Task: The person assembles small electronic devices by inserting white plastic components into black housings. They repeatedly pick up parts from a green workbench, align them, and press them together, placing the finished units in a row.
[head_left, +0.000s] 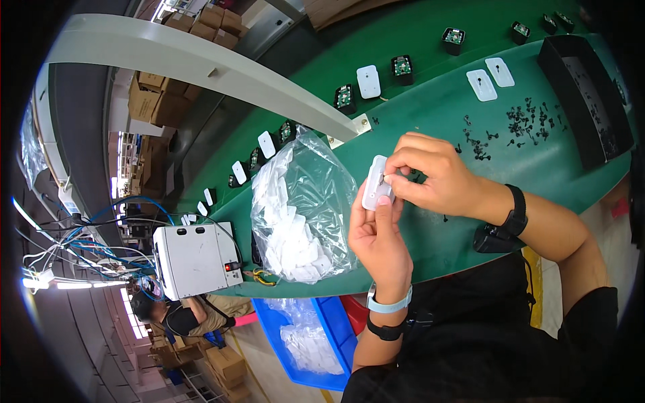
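Note:
My left hand, coming up from below, holds a small white plastic cover between thumb and fingers above the green bench. Over the cover's face, my right hand has its thumb and forefinger pinched together. A tiny dark spot shows at those fingertips, too small and covered to name. To the left of my hands lies a clear plastic bag full of white covers. Small black plug-like parts are scattered on the bench to the right, near two white covers that lie flat.
Black housings with green circuit boards and white covers line the far green strip. A grey metal post stands on the bench. A black tray is at right, a white machine at left, a blue bin below. Another person sits at lower left.

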Demonstrator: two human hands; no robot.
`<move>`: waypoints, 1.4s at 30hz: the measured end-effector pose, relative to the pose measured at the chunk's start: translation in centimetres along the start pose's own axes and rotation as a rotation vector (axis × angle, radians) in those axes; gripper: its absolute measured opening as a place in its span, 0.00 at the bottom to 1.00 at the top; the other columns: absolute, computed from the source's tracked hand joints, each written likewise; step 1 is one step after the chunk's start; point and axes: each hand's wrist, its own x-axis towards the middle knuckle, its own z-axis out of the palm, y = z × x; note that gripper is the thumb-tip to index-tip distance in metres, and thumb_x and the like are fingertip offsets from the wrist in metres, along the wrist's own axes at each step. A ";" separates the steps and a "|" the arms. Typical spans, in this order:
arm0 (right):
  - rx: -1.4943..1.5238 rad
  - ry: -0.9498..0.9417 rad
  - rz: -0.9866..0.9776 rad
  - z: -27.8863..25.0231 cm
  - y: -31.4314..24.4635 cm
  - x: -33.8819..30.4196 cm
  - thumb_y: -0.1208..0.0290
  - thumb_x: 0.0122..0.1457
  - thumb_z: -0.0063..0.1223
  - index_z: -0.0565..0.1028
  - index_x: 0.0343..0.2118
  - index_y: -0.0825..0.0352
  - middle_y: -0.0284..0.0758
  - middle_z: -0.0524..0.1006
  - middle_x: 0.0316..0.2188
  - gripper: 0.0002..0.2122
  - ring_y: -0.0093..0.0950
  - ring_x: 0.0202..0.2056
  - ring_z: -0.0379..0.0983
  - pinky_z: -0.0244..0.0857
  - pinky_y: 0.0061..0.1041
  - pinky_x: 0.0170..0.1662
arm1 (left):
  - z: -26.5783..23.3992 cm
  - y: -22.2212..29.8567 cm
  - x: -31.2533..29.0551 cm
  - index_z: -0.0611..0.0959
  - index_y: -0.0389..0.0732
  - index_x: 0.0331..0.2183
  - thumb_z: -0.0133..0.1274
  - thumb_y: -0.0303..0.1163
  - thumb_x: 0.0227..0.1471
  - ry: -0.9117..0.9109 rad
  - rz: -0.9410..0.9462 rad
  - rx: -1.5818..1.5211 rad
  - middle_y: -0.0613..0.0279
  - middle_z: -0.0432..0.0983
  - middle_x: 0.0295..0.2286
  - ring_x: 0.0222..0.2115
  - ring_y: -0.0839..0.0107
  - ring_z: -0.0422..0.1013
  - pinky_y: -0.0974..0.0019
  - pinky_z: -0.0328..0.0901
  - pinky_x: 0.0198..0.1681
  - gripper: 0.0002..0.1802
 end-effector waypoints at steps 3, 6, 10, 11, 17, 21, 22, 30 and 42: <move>0.052 -0.005 0.067 0.3 -0.1 -0.3 0.80 0.48 0.60 0.75 0.28 0.71 0.34 0.73 0.26 0.04 0.27 0.27 0.70 0.63 0.25 0.27 | 0.0 0.0 0.0 0.70 0.26 0.54 0.46 0.22 0.61 0.010 -0.009 -0.003 0.49 0.74 0.48 0.48 0.65 0.74 0.61 0.71 0.53 0.20; 0.080 -0.051 0.137 0.3 -0.1 -0.3 0.80 0.48 0.59 0.75 0.28 0.70 0.33 0.73 0.28 0.04 0.25 0.27 0.70 0.62 0.23 0.27 | 0.1 -0.1 -0.3 0.71 0.25 0.52 0.45 0.21 0.60 0.034 0.001 0.023 0.48 0.74 0.47 0.48 0.64 0.74 0.61 0.71 0.53 0.18; 0.091 -0.109 0.233 0.1 -1.1 -0.1 0.77 0.48 0.59 0.75 0.27 0.70 0.35 0.73 0.28 0.05 0.28 0.28 0.72 0.65 0.24 0.30 | -0.6 -0.5 -0.6 0.72 0.26 0.52 0.47 0.22 0.61 0.092 0.039 0.094 0.49 0.75 0.46 0.46 0.66 0.75 0.62 0.72 0.51 0.18; 0.098 -0.122 0.262 0.2 -1.4 -0.1 0.76 0.48 0.59 0.75 0.27 0.70 0.36 0.73 0.28 0.05 0.30 0.29 0.73 0.67 0.26 0.32 | -0.7 -0.6 -0.6 0.72 0.26 0.52 0.48 0.23 0.61 0.110 0.054 0.110 0.50 0.76 0.45 0.45 0.67 0.75 0.62 0.72 0.51 0.18; 0.129 -0.088 0.328 0.0 -1.9 -0.4 0.79 0.48 0.60 0.75 0.31 0.68 0.29 0.72 0.29 0.07 0.19 0.28 0.69 0.62 0.19 0.28 | 0.0 -0.8 -1.0 0.71 0.26 0.51 0.47 0.21 0.60 0.130 0.140 0.124 0.48 0.76 0.45 0.46 0.65 0.75 0.62 0.71 0.51 0.17; 0.462 -0.140 0.602 0.5 -1.6 0.0 0.80 0.51 0.59 0.74 0.39 0.71 0.30 0.74 0.32 0.11 0.18 0.34 0.71 0.69 0.19 0.35 | -0.8 -0.7 -0.3 0.73 0.28 0.48 0.48 0.20 0.60 0.117 0.090 0.071 0.49 0.76 0.44 0.42 0.67 0.75 0.64 0.72 0.47 0.14; 0.507 -0.205 0.626 0.4 -1.3 -0.3 0.81 0.52 0.58 0.73 0.40 0.71 0.30 0.74 0.33 0.12 0.18 0.36 0.72 0.70 0.20 0.37 | -1.0 -0.8 -0.1 0.74 0.28 0.47 0.48 0.20 0.59 0.121 0.065 0.044 0.49 0.76 0.43 0.42 0.67 0.76 0.64 0.72 0.47 0.14; 0.985 -0.416 0.544 0.5 -0.5 -0.4 0.79 0.52 0.64 0.68 0.56 0.70 0.37 0.74 0.51 0.27 0.25 0.53 0.69 0.61 0.30 0.60 | -3.5 1.7 0.6 0.74 0.32 0.49 0.50 0.26 0.59 -0.082 -0.320 -0.249 0.54 0.76 0.43 0.46 0.66 0.73 0.65 0.68 0.51 0.17; 1.230 -0.144 0.651 -1.3 0.8 1.3 0.57 0.50 0.69 0.63 0.58 0.66 0.40 0.77 0.46 0.36 0.36 0.48 0.76 0.71 0.36 0.53 | -22.3 12.7 23.8 0.77 0.35 0.45 0.52 0.29 0.57 0.251 0.258 0.967 0.62 0.75 0.32 0.28 0.76 0.71 0.72 0.66 0.29 0.15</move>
